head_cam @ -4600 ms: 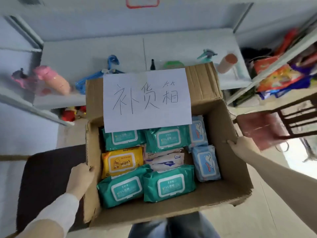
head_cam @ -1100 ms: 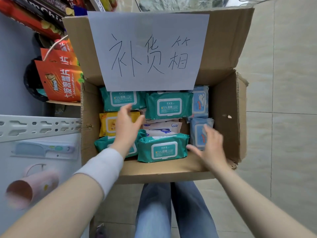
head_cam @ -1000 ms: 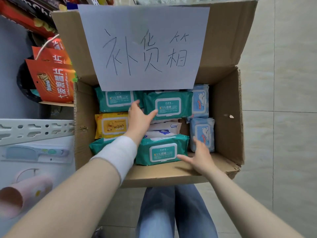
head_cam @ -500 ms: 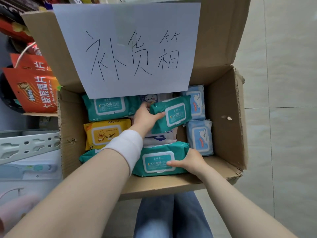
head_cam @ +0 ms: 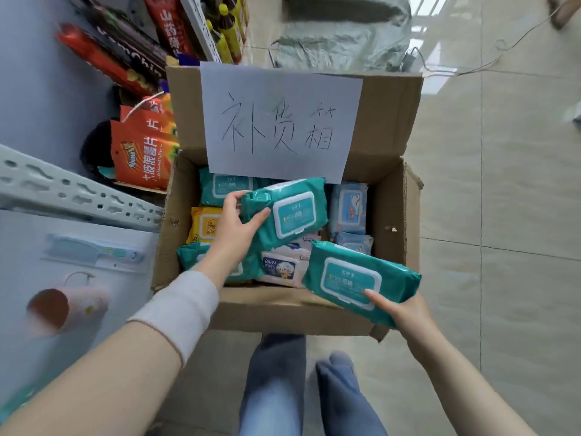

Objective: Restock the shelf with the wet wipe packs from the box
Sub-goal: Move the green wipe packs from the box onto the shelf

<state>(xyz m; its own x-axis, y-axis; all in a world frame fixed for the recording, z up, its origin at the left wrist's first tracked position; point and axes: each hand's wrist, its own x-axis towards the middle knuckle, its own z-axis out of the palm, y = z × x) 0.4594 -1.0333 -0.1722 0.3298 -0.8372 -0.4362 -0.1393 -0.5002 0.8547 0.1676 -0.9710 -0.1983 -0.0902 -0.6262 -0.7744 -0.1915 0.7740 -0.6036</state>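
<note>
An open cardboard box (head_cam: 391,215) with a handwritten paper sign on its back flap stands on the floor in front of me. My left hand (head_cam: 237,228) grips a teal wet wipe pack (head_cam: 289,212) by its left end, lifted above the box. My right hand (head_cam: 404,313) holds a second teal pack (head_cam: 358,278) by its near right corner, raised over the box's front edge. Inside the box lie more teal packs (head_cam: 224,185), a yellow pack (head_cam: 204,226), light blue packs (head_cam: 349,207) and a white baby wipes pack (head_cam: 281,267).
A grey metal shelf rail (head_cam: 72,190) runs along the left, with a packaged comb (head_cam: 94,253) and a pink cup (head_cam: 66,306) on the shelf below. Orange snack bags (head_cam: 143,151) and chip packets fill the shelving behind. Tiled floor (head_cam: 503,215) lies to the right; my legs are below the box.
Both hands have lifted their teal packs up out of the box; the right pack has come toward me over the front edge. The view has pulled back and tilted up.
</note>
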